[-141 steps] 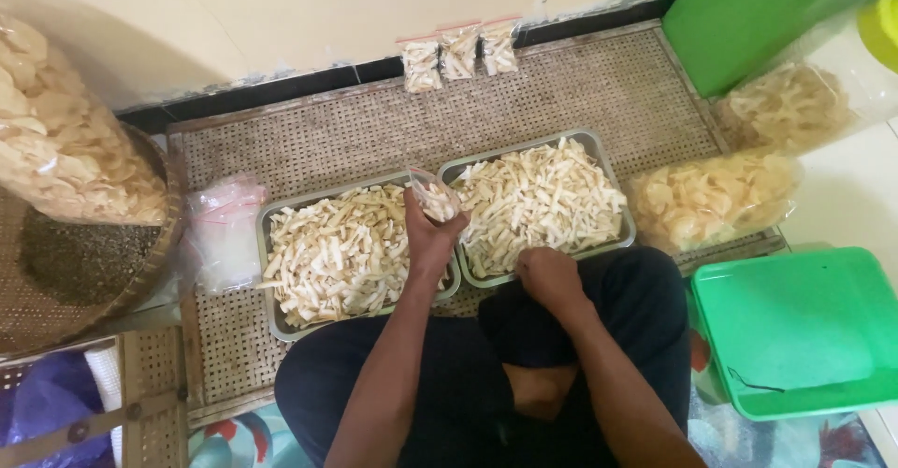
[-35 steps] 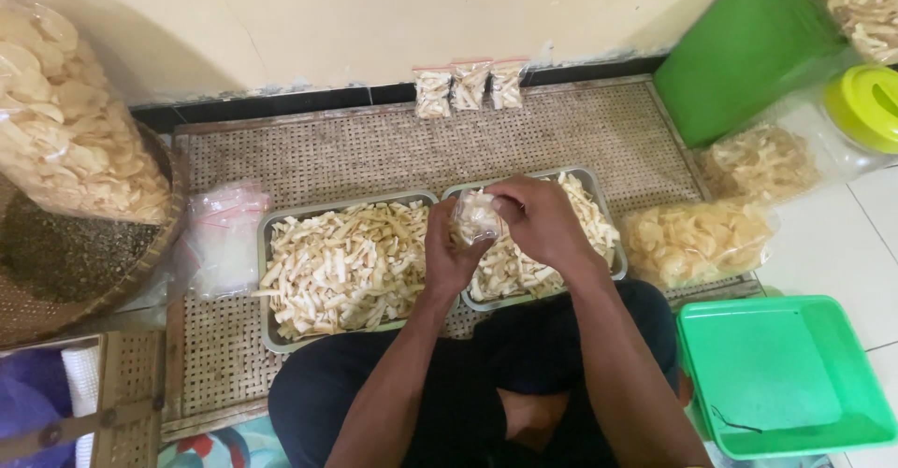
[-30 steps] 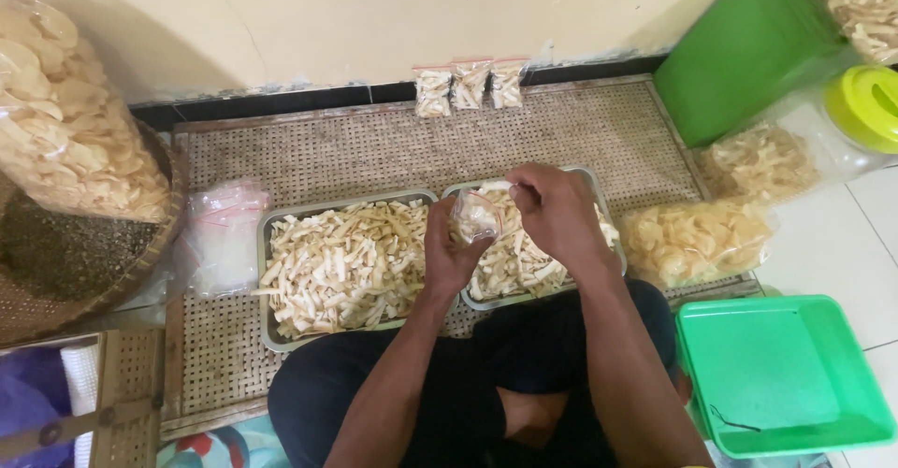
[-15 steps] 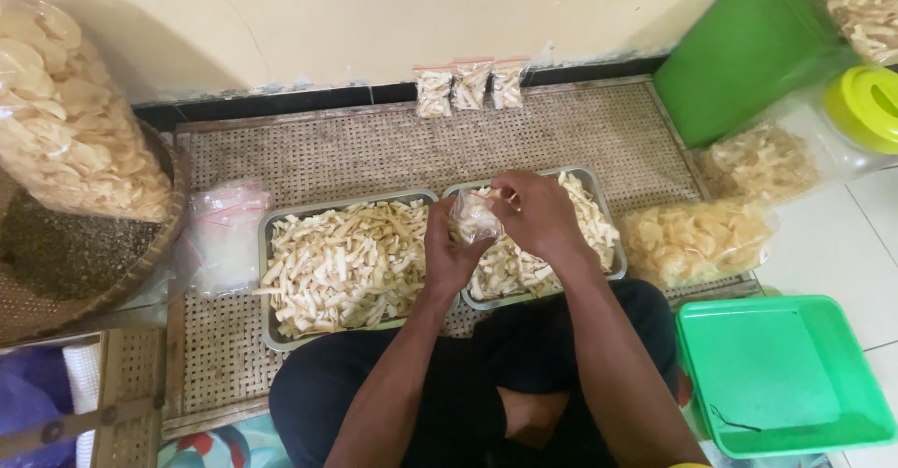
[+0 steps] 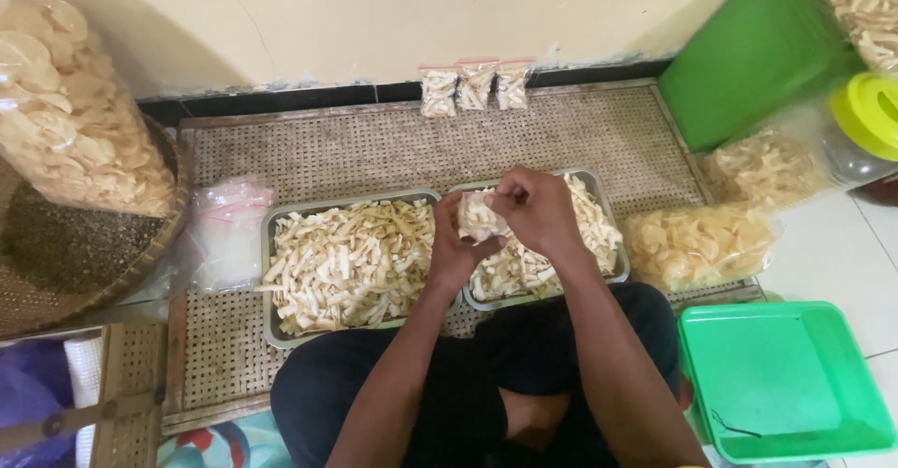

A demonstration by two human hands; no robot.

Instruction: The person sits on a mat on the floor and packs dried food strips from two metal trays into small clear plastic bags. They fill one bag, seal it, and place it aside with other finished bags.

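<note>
A small clear bag (image 5: 477, 216) filled with pale chips is held above the inner edge of the right metal tray (image 5: 599, 197), between the two hands. It is gripped from below by the left hand (image 5: 454, 248), whose fingers are curled around it, and pinched at its top by the right hand (image 5: 535, 211), whose fingers are closed over it.

A woven mat (image 5: 374, 150) is spread against the wall, and both trays are set on it side by side. The left metal tray (image 5: 273, 244) is heaped with chip strips, as is the right one. A big bag of round crackers (image 5: 70, 122) is seen at far left, a green tub (image 5: 781, 379) at lower right. Three small filled bags (image 5: 472, 86) are lined up at the wall.
</note>
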